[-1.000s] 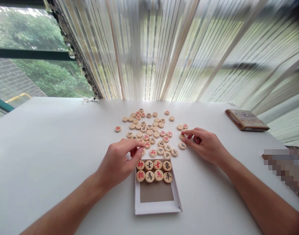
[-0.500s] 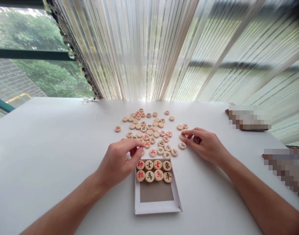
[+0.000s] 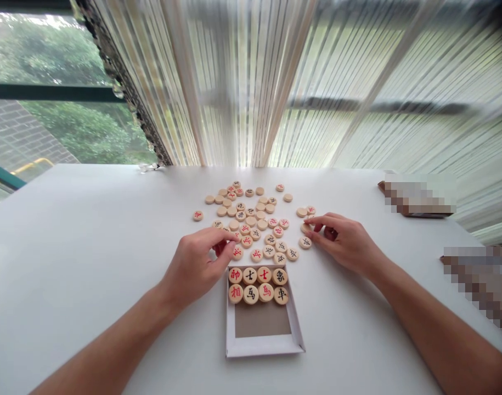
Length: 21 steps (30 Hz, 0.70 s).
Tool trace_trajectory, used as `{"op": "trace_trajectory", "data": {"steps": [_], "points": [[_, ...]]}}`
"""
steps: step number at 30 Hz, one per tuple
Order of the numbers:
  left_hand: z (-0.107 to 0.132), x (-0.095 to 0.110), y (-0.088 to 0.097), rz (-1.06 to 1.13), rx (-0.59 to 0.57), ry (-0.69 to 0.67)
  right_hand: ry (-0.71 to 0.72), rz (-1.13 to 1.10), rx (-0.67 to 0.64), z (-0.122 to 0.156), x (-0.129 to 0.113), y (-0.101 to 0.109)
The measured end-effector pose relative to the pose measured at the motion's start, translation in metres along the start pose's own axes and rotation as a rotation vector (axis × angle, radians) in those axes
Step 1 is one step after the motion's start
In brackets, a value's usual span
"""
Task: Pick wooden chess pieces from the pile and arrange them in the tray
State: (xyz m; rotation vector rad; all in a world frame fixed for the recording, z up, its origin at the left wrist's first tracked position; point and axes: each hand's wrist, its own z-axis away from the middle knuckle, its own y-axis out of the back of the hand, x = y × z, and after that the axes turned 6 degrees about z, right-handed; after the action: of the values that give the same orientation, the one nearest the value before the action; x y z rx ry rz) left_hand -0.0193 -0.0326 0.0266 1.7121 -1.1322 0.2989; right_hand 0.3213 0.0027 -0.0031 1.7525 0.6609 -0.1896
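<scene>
My left hand (image 3: 201, 255) hovers by the upper left corner of a shallow white box (image 3: 265, 346), thumb and index finger apart, with nothing visible between them. A red-marked xiangqi piece (image 3: 237, 253) lies by its thumb. On the right, my right hand (image 3: 345, 238) has thumb and index finger at the sides of a wooden xiangqi piece (image 3: 305, 227), partly covered by the fingertips. Two rows of xiangqi pieces with red and black characters, such as a black horse piece (image 3: 251, 295), lie face up in the box's far half.
Several loose xiangqi pieces, some face up and some blank side up, like this blank one (image 3: 251, 221), spread beyond the box on the white table (image 3: 111, 219). Two blurred-out brown objects (image 3: 415, 200) lie at the right. A string curtain (image 3: 234, 82) hangs behind the table.
My left hand has drawn slightly left, uncovering more of the red-marked piece by its thumb. The right hand stays at the same piece. The boxed pieces are unchanged.
</scene>
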Motion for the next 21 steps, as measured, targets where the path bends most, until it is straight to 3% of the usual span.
{"op": "trace_trajectory", "data": {"steps": [9, 15, 21], "points": [[0.000, -0.001, -0.002, 0.030, -0.016, -0.004, -0.015, 0.015, 0.105, 0.001, -0.011, 0.003], [0.001, -0.004, -0.003, 0.025, -0.024, -0.005, -0.025, 0.057, 0.240, -0.002, -0.034, 0.003], [-0.001, -0.008, 0.001, -0.007, -0.009, -0.027, -0.002, 0.063, 0.206, -0.014, -0.052, 0.011]]}}
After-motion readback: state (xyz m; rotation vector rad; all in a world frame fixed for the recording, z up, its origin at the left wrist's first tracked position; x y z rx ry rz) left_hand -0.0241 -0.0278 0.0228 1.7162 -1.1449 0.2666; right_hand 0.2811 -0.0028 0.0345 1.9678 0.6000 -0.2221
